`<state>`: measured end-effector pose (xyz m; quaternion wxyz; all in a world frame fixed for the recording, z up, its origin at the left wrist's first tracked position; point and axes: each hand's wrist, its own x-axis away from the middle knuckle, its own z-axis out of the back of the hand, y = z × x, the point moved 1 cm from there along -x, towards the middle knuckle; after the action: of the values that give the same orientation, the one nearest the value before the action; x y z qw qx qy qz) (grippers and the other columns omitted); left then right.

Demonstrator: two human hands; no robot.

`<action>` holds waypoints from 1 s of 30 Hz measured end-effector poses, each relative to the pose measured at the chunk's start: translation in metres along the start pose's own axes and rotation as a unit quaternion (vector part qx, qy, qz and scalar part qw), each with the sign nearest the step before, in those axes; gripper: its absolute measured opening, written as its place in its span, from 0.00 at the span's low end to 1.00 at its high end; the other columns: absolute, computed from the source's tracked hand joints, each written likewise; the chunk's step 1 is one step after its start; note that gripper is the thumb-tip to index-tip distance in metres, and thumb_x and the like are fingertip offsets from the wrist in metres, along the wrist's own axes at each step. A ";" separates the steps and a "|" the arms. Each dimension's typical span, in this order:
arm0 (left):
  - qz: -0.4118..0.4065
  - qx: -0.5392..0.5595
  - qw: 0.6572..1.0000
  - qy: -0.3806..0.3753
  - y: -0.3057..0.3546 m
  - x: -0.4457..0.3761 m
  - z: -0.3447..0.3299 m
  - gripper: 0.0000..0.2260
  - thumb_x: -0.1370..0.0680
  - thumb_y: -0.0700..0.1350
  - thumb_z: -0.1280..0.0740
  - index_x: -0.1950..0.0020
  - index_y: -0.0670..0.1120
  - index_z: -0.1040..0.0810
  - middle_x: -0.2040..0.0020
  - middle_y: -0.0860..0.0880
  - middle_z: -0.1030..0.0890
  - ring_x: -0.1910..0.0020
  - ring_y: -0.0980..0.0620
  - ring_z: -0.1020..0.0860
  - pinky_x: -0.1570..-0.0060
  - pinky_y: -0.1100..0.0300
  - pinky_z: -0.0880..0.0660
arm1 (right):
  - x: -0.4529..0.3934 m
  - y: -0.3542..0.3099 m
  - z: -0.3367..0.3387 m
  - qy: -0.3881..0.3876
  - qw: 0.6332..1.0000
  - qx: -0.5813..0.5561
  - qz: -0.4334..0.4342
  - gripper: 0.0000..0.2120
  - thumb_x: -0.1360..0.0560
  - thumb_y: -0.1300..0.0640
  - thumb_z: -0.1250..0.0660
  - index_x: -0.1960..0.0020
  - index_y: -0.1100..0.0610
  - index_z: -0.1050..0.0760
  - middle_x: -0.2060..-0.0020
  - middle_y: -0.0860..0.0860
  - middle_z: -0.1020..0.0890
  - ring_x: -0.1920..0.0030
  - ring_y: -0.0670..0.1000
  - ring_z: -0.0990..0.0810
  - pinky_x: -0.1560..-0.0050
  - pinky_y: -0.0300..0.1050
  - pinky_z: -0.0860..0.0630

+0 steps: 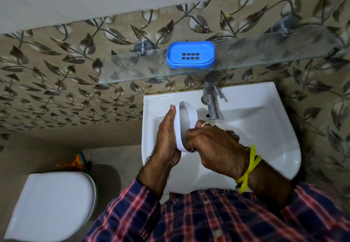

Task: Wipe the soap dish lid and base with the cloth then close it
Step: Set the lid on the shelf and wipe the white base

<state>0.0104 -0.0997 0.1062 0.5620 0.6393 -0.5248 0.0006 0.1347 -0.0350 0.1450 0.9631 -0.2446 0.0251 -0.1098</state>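
Head view: white lid (184, 122) is held on edge over the sink (265, 128), hollow side facing right. Left hand (167, 137) lies flat against its outer back, fingers straight, propping it up. Right hand (210, 145) is curled with fingers reaching into the lid's hollow; can't tell if a cloth is in there. Blue base (190, 54) sits alone on the glass shelf (132, 71) above the tap (211, 98), well apart from both hands

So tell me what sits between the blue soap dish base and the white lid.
Head view: the glass shelf's front edge and the metal tap lie between base and lid.
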 end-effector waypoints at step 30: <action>0.012 0.100 0.991 -0.088 -0.037 -0.008 -0.008 0.27 0.16 0.61 0.51 0.32 0.47 0.20 0.32 0.45 0.20 0.35 0.48 0.20 0.32 0.52 0.27 | -0.031 -0.012 -0.006 0.315 0.915 -0.090 -0.235 0.05 0.28 0.63 0.33 0.57 0.61 0.18 0.59 0.57 0.17 0.57 0.58 0.20 0.53 0.52 0.22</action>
<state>0.0364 -0.0951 0.0778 0.4465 0.6838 -0.5771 0.0037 0.1010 -0.0411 0.1449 0.8255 -0.2818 0.2787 -0.4017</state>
